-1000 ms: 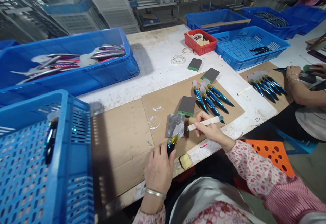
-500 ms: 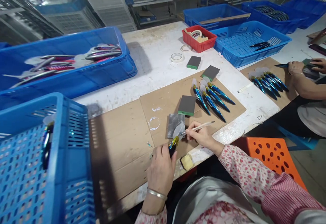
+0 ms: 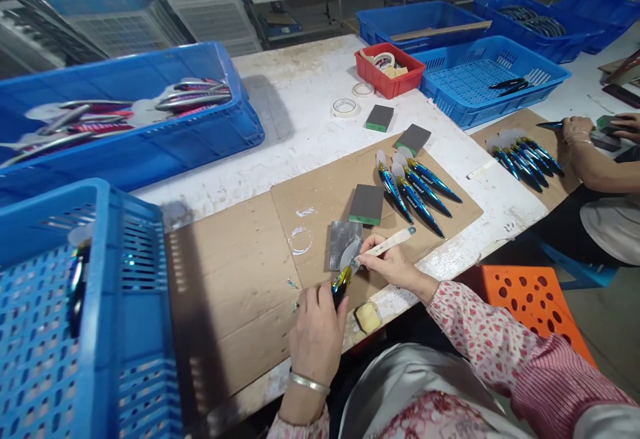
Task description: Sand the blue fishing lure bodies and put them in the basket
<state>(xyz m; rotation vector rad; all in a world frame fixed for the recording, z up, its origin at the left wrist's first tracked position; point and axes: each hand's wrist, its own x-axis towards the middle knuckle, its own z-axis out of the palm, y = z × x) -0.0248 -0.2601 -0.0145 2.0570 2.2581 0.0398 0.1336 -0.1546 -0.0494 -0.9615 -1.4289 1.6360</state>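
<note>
My left hand (image 3: 316,332) is closed around the dark body of a fishing lure (image 3: 342,284) with a yellow head and a clear lip. The lip rests over a grey sanding block (image 3: 344,239) on the cardboard. In my right hand (image 3: 393,267) I pinch a slim, flat, whitish tool (image 3: 387,244) with a blue-green end. Its working tip is at the lure's head and lip, too small to make out clearly. Several finished-looking blue lures (image 3: 417,189) lie on the cardboard to the right. A yellow sponge-like piece (image 3: 368,317) sits at the table edge near my hands.
Other sanding blocks (image 3: 367,204) lie beyond my hands. Left stand a blue perforated crate (image 3: 95,292) and a blue bin (image 3: 245,102) of lures. A red box (image 3: 410,82), tape roll (image 3: 345,108) and blue basket (image 3: 465,116) are farther back. A co-worker's hands (image 3: 580,129) work at right.
The tool in my right hand has rolled, so its flat marked face now shows, and its tip has shifted slightly left along the lure's head. My left hand keeps its hold.
</note>
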